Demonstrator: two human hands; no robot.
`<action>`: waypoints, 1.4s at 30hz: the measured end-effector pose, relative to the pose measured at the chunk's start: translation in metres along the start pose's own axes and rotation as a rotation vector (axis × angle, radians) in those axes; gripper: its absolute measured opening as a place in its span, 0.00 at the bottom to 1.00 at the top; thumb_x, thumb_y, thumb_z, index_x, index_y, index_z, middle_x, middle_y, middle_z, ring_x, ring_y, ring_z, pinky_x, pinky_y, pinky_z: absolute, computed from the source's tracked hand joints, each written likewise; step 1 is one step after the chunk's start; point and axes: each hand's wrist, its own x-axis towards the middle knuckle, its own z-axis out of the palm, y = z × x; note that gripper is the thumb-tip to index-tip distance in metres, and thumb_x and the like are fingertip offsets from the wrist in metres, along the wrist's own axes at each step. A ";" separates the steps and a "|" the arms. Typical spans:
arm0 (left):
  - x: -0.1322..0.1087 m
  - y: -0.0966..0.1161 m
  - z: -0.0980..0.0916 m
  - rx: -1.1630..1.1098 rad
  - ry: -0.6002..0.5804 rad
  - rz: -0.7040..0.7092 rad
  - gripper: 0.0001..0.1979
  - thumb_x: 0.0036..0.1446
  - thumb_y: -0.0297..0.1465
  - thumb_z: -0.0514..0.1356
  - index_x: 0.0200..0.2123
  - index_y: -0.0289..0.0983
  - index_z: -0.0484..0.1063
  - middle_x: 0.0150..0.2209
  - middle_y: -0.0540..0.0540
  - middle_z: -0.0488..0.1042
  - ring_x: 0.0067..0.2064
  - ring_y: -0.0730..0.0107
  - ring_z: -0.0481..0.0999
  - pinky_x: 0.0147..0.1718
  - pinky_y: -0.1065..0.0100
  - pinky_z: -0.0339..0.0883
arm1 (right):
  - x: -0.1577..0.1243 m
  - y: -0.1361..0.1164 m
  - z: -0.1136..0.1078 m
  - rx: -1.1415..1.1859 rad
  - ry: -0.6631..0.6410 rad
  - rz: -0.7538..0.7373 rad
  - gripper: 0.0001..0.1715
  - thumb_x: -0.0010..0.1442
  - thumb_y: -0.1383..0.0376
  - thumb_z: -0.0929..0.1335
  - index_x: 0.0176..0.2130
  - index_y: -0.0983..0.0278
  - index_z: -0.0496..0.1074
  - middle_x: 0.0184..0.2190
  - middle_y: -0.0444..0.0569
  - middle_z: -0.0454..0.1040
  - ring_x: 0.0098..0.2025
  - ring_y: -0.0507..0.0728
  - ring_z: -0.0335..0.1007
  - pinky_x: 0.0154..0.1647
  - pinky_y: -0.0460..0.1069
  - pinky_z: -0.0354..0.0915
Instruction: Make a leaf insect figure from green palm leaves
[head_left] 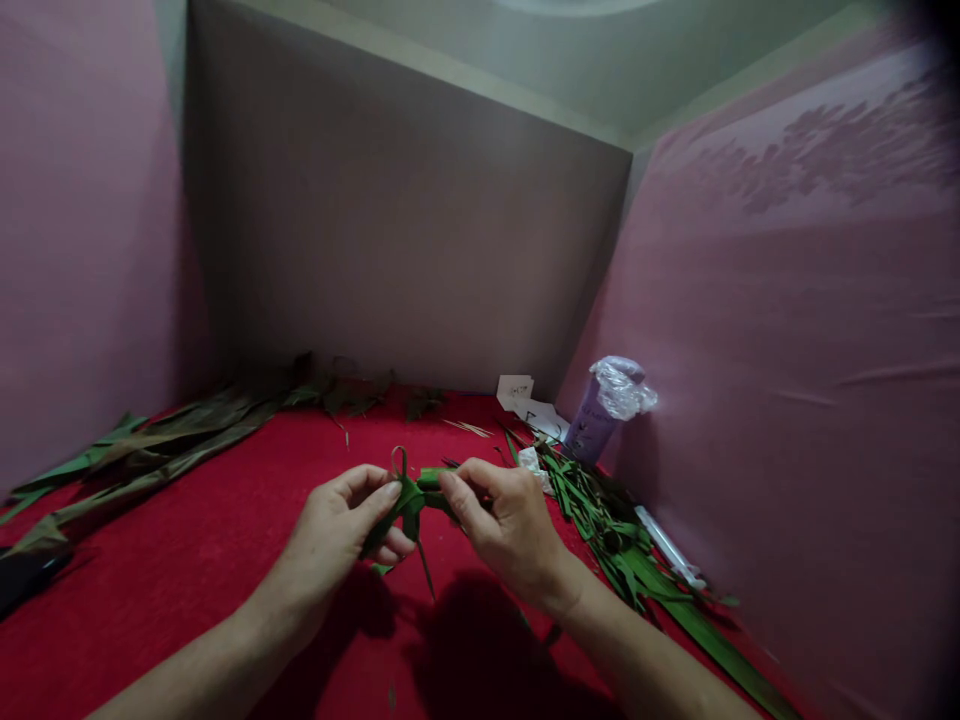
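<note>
Between my two hands is a folded green leaf piece (410,497), with a thin loop standing up on its left and a narrow strip hanging below. My left hand (349,515) pinches its left side between thumb and fingers. With thumb and forefinger closed, my right hand (499,515) grips the right end of the same leaf, where a lighter green flat part shows. The fingertips of my right hand partly cover that end. Both hands are held above the red cloth (247,510), and their shadows fall on it.
Long leaves (165,440) lie along the left and back edge. On the right are a heap of cut green strips (592,510), a clear tube (670,547) and a purple container (594,420) topped with crumpled plastic. White papers (541,418) and thin sticks (469,428) lie at the back.
</note>
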 end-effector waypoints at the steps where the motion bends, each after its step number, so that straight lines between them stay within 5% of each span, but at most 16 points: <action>1: 0.001 0.002 -0.002 0.022 -0.011 0.009 0.08 0.51 0.36 0.60 0.29 0.36 0.68 0.18 0.51 0.73 0.19 0.72 0.73 0.19 0.73 0.66 | 0.000 0.002 -0.002 0.029 -0.036 0.041 0.25 0.62 0.56 0.59 0.20 0.64 0.67 0.14 0.41 0.61 0.18 0.49 0.52 0.23 0.47 0.48; 4: 0.002 0.005 -0.006 0.081 -0.082 0.014 0.09 0.52 0.36 0.59 0.27 0.36 0.68 0.14 0.51 0.72 0.16 0.75 0.69 0.17 0.76 0.60 | 0.004 0.010 -0.009 0.164 -0.152 0.108 0.28 0.60 0.52 0.60 0.17 0.65 0.67 0.13 0.40 0.56 0.18 0.48 0.48 0.21 0.47 0.45; 10: -0.001 0.004 -0.002 0.163 -0.295 -0.059 0.13 0.51 0.40 0.59 0.25 0.35 0.68 0.13 0.51 0.70 0.14 0.76 0.64 0.15 0.76 0.56 | 0.010 0.020 -0.004 0.672 -0.483 0.287 0.18 0.56 0.53 0.65 0.27 0.66 0.71 0.23 0.44 0.68 0.24 0.49 0.61 0.27 0.45 0.56; 18: 0.000 0.000 0.002 0.127 -0.272 0.005 0.11 0.47 0.37 0.62 0.22 0.35 0.71 0.13 0.54 0.65 0.14 0.79 0.61 0.15 0.76 0.50 | 0.006 0.014 0.006 0.670 -0.500 0.368 0.12 0.50 0.61 0.68 0.22 0.66 0.66 0.17 0.39 0.61 0.20 0.46 0.52 0.21 0.43 0.51; 22: -0.001 0.000 0.002 0.149 -0.244 0.008 0.11 0.49 0.36 0.61 0.21 0.34 0.71 0.11 0.53 0.66 0.13 0.79 0.60 0.14 0.77 0.48 | 0.003 0.011 0.012 0.623 -0.397 0.364 0.09 0.49 0.64 0.67 0.21 0.66 0.64 0.16 0.37 0.58 0.19 0.46 0.49 0.19 0.43 0.46; 32: 0.004 0.000 -0.002 0.130 -0.219 -0.020 0.08 0.41 0.31 0.66 0.25 0.34 0.73 0.18 0.49 0.74 0.18 0.71 0.71 0.16 0.74 0.62 | 0.003 0.015 0.020 0.642 -0.262 0.352 0.08 0.47 0.67 0.67 0.21 0.66 0.63 0.16 0.38 0.58 0.19 0.46 0.49 0.19 0.42 0.47; 42: 0.001 0.006 -0.002 0.092 -0.228 0.006 0.05 0.43 0.30 0.64 0.21 0.34 0.74 0.16 0.49 0.73 0.17 0.72 0.70 0.19 0.72 0.63 | 0.007 0.019 0.011 0.813 -0.384 0.334 0.13 0.49 0.58 0.70 0.26 0.67 0.69 0.21 0.40 0.64 0.23 0.47 0.55 0.25 0.44 0.53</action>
